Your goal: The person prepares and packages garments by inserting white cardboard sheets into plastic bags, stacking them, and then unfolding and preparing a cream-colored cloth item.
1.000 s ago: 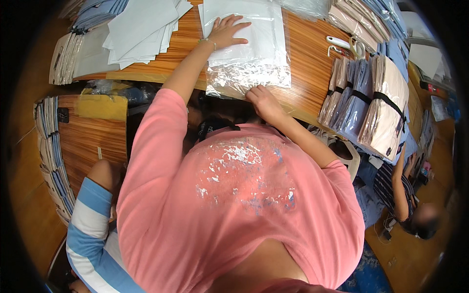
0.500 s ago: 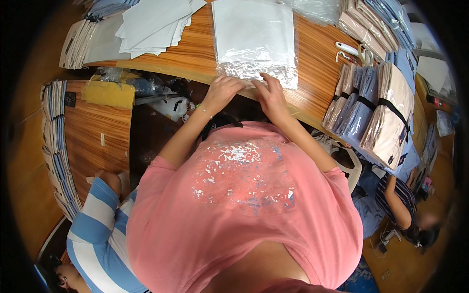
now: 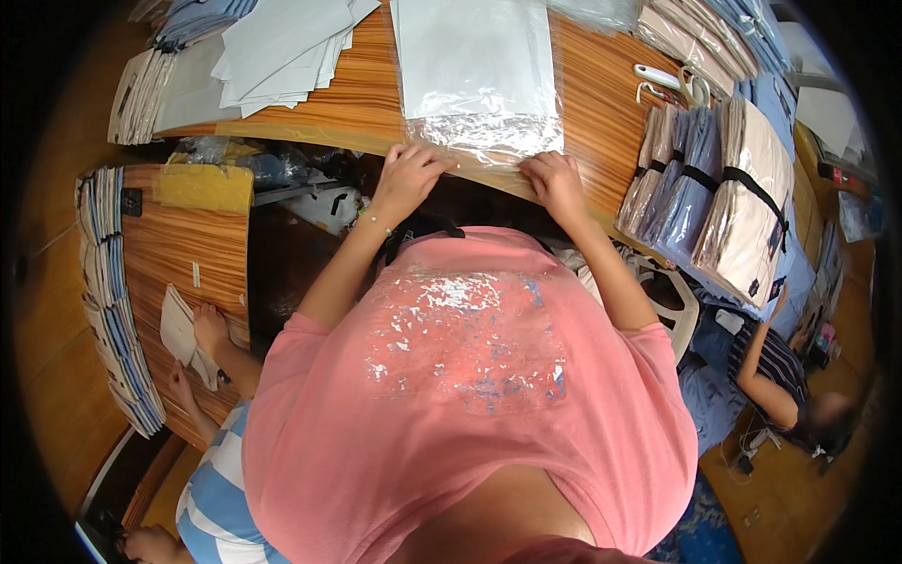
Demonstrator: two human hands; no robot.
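Observation:
A clear plastic bag with a white sheet inside lies on the wooden table in front of me. My left hand pinches the bag's near left corner at the table edge. My right hand presses the bag's near right corner. Both hands sit on the crinkled open end of the bag. My pink shirt fills the lower middle of the view.
Loose white sheets lie at the table's far left. Strapped bundles of packed bags stand at the right, with white scissors behind them. A person in a striped shirt handles a white piece at a lower table on the left. Another person sits at the right.
My left hand came back from the far part of the bag to its near edge. Both hands now hold the near corners, wider apart than half a second ago.

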